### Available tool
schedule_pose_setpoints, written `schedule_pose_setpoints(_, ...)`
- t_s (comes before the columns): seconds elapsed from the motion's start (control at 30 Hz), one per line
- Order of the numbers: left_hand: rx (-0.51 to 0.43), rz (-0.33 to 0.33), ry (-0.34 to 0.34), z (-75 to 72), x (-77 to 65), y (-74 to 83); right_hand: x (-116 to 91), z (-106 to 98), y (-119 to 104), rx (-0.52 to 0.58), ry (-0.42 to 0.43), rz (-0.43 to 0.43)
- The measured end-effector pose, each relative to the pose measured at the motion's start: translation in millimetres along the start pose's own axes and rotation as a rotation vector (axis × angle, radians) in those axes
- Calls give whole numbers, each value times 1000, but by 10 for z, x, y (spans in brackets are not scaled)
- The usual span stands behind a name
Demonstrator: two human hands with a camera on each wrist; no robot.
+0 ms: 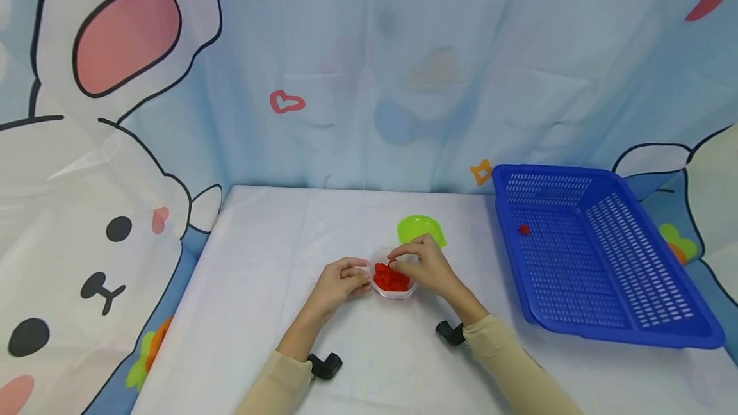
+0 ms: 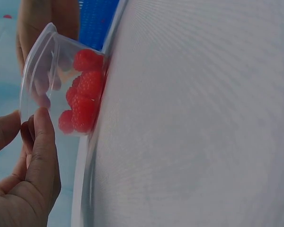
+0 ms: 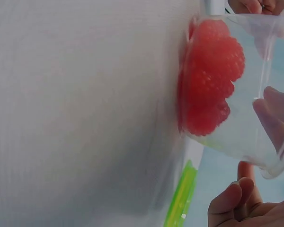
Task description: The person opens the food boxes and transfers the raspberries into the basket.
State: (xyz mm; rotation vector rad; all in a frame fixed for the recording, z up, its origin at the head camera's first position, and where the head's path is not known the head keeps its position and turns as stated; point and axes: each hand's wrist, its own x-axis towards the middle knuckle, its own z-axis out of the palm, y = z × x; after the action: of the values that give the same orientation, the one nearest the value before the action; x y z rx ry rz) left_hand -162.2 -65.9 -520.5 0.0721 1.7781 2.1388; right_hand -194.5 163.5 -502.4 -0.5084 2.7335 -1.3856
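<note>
Several red raspberries (image 1: pixel 392 278) lie in the bottom of a clear plastic container (image 2: pixel 35 75), which stands on the white table. My left hand (image 1: pixel 340 282) is at the container's left side, its thumb and fingers pinching the rim. From the far right, my right hand (image 1: pixel 426 268) reaches over the rim, with thumb and index fingertips above the raspberries. A bit of red shows at those fingertips in the head view; whether it is a held raspberry or one below is unclear. Seen through the clear wall, right fingers (image 3: pixel 270 109) are inside the container, others outside.
A bright green lid (image 1: pixel 419 228) lies just behind the container. On the right stands a large blue perforated basket (image 1: pixel 576 328) with one small red raspberry (image 1: pixel 524 230) inside it. A printed cloth (image 1: pixel 346 146) hangs behind the table.
</note>
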Motion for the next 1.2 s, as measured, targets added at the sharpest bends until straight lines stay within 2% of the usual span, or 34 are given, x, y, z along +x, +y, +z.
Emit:
schedule_pose_setpoints(0.2, -4, 5, -4, -1, -1, 3, 36, 68, -25, -75, -30, 11)
schedule_pose_setpoints(0.57, -10, 5, 7, -39, -15, 11, 116, 197, -91, -153, -81, 81)
schedule_pose_setpoints(0.73, -11, 2, -14, -20, 17, 3, 106, 185, -87, -173, -65, 118)
schedule_pose_setpoints(1.2, -4, 1, 3, -17, 25, 15, 128, 197, -64, -168, -48, 16)
